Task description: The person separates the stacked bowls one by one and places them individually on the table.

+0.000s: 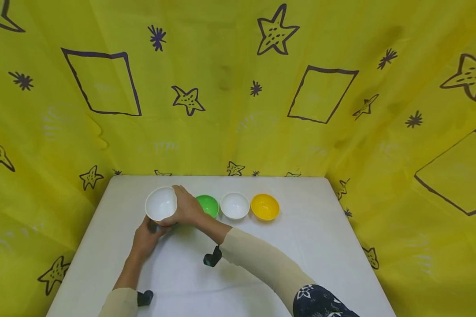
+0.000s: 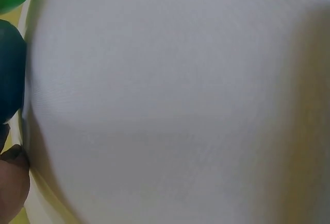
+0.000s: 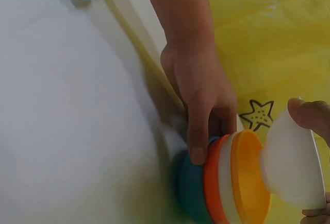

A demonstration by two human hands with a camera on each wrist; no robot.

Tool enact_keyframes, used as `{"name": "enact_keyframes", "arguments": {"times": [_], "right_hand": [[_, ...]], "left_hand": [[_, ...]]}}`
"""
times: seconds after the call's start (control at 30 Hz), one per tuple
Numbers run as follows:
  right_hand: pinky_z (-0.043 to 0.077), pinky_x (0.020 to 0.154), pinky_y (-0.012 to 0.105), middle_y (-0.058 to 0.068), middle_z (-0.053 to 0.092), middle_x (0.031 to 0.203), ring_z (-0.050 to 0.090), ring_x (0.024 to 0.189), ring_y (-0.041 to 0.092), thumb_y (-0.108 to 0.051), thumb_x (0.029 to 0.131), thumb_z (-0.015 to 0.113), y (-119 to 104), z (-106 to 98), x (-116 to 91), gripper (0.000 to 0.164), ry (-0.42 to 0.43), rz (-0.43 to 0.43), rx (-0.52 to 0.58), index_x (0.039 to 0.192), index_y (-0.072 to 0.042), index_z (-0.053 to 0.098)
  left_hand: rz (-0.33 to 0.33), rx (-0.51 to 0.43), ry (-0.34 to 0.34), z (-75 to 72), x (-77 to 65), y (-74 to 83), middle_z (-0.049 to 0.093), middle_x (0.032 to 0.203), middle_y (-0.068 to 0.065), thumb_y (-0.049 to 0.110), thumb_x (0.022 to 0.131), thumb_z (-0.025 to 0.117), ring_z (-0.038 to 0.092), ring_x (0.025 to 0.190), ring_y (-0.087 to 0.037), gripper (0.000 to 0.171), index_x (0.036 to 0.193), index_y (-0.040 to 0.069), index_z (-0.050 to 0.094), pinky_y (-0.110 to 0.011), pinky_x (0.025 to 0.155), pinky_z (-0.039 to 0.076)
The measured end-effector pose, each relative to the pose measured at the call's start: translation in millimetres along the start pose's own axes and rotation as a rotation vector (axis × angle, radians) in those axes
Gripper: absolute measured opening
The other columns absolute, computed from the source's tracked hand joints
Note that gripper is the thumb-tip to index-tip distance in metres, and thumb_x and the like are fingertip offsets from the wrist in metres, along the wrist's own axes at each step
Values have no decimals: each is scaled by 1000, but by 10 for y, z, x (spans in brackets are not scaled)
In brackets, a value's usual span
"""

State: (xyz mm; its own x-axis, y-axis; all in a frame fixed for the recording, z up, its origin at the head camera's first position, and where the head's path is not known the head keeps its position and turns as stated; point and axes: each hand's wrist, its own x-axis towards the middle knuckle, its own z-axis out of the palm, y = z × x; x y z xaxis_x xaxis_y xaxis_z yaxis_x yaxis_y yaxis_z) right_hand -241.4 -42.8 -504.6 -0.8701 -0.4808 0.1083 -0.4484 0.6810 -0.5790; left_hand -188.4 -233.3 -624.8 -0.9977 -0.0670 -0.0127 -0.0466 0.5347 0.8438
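My right hand (image 1: pixel 186 208) grips a white bowl (image 1: pixel 158 204) by its side, thumb and fingers at the rim. In the right wrist view that white bowl (image 3: pixel 291 165) is tilted, its base right at the mouth of a yellow bowl (image 3: pixel 252 175). This yellow bowl tops a nested stack with a white, an orange (image 3: pixel 214 180) and a teal bowl (image 3: pixel 191 185). Around the stack's side my left hand (image 3: pixel 198 90) holds it, thumb on the near face. From the head view the stack is mostly hidden beneath the raised bowl and hands.
Right of the hands, a green bowl (image 1: pixel 208 205), another white bowl (image 1: pixel 235 206) and a yellow-orange bowl (image 1: pixel 265 207) stand in a row on the white table (image 1: pixel 301 237). Yellow patterned cloth (image 1: pixel 222 132) hangs behind and on both sides of the table.
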Motion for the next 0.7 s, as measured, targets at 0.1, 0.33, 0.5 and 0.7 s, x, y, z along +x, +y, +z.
{"name": "enact_keyframes", "arguments": {"times": [0.1,0.33,0.5,0.7], "right_hand": [[52,89,19,5,56,141,62,116,14,-43,64,101,-15,-29,-125,110,2,-40,39,152,-7,46],[49,99,19,5,55,146,57,126,14,-38,65,102,-28,-78,-457,111,-49,-136,99,154,-8,42],[48,101,20,7,55,147,58,123,14,-36,66,101,5,-56,-669,114,-78,-166,124,156,-5,39],[46,107,22,6,51,151,55,131,14,-39,67,101,159,106,-850,115,-99,-233,71,156,-4,38]], "left_hand": [[20,7,23,9,-26,4,42,150,-42,20,93,81,36,144,-57,81,153,-12,36,-67,119,30],[109,-23,73,-8,-102,40,55,133,-43,-8,86,73,53,127,-60,64,142,-18,44,-68,109,42],[199,-20,58,-45,-95,36,51,142,-41,-8,79,80,51,130,-60,85,152,-14,37,-69,113,38],[125,55,-15,-83,-9,21,40,155,-37,4,95,69,37,143,-57,73,157,-10,33,-68,119,28]]}}
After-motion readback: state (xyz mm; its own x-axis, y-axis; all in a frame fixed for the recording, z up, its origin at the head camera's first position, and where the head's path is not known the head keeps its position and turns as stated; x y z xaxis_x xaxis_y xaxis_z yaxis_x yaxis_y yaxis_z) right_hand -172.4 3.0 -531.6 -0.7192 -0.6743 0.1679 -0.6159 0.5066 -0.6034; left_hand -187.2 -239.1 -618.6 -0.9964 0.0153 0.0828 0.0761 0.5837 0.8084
